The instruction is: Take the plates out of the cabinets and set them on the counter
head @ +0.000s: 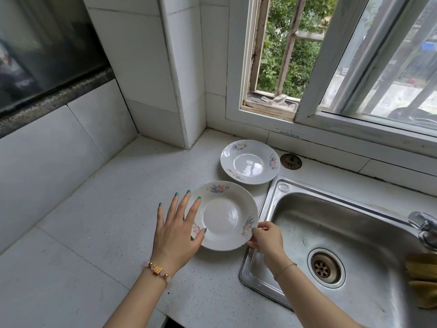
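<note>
Two white plates with flower prints lie on the white speckled counter (99, 209). The far plate (250, 161) sits near the window wall, untouched. The near plate (222, 216) lies just left of the sink. My left hand (177, 223) hovers over the near plate's left rim with fingers spread and straight, the thumb at the rim's edge. My right hand (266, 237) pinches the same plate's right rim between thumb and fingers. No cabinet is in view.
A steel sink (354, 233) with a drain fills the right side, its tap (423, 226) at the far right edge. A yellow cloth (423, 280) lies in the sink. A round drain cover (291, 160) sits behind the plates. Tiled walls and an open window stand behind.
</note>
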The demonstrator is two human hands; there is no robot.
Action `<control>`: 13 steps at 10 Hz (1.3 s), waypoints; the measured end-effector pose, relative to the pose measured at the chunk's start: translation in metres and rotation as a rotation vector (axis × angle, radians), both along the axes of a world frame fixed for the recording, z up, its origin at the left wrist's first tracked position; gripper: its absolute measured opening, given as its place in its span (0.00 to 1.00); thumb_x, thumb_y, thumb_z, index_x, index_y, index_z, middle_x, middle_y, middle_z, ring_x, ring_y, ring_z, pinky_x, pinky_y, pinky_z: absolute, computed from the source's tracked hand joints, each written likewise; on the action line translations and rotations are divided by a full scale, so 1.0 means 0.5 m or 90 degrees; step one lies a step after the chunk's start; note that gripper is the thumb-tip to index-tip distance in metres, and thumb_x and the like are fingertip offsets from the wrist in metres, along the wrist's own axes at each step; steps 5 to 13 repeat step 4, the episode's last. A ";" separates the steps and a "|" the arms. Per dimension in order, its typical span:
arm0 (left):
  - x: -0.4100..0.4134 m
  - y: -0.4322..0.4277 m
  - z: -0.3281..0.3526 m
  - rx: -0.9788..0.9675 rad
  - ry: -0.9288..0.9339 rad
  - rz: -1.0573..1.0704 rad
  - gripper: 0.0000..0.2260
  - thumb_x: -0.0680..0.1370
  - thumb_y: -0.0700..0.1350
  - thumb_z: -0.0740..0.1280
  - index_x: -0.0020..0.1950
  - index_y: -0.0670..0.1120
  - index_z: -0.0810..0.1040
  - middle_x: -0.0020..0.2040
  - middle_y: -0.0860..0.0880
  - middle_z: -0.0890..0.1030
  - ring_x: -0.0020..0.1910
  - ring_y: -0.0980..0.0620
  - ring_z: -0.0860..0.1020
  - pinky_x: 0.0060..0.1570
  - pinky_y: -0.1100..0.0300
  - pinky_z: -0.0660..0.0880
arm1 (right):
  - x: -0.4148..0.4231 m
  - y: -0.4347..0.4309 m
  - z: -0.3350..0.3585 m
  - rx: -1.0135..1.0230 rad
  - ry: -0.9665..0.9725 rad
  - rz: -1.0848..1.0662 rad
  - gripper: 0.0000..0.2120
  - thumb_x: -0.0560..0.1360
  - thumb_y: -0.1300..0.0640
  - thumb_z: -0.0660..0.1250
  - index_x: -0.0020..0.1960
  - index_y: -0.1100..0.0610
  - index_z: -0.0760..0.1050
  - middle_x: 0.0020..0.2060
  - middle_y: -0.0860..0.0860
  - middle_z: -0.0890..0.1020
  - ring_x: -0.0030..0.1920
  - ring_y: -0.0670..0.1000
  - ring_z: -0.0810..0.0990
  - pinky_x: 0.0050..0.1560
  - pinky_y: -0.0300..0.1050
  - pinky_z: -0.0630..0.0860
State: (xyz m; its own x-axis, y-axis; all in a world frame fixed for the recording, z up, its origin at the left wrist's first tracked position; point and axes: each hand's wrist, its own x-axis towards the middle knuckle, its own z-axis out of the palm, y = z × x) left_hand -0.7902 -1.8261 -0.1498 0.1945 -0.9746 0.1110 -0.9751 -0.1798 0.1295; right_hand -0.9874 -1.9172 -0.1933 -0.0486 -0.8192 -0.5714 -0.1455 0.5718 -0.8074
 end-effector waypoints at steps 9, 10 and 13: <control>0.018 0.006 0.042 -0.065 -0.013 0.002 0.33 0.73 0.57 0.67 0.75 0.49 0.60 0.75 0.45 0.60 0.75 0.42 0.55 0.69 0.40 0.47 | -0.029 -0.012 0.022 -0.045 -0.030 0.043 0.07 0.76 0.64 0.61 0.53 0.62 0.73 0.43 0.58 0.81 0.37 0.54 0.80 0.36 0.45 0.79; 0.018 0.006 0.042 -0.065 -0.013 0.002 0.33 0.73 0.57 0.67 0.75 0.49 0.60 0.75 0.45 0.60 0.75 0.42 0.55 0.69 0.40 0.47 | -0.029 -0.012 0.022 -0.045 -0.030 0.043 0.07 0.76 0.64 0.61 0.53 0.62 0.73 0.43 0.58 0.81 0.37 0.54 0.80 0.36 0.45 0.79; 0.018 0.006 0.042 -0.065 -0.013 0.002 0.33 0.73 0.57 0.67 0.75 0.49 0.60 0.75 0.45 0.60 0.75 0.42 0.55 0.69 0.40 0.47 | -0.029 -0.012 0.022 -0.045 -0.030 0.043 0.07 0.76 0.64 0.61 0.53 0.62 0.73 0.43 0.58 0.81 0.37 0.54 0.80 0.36 0.45 0.79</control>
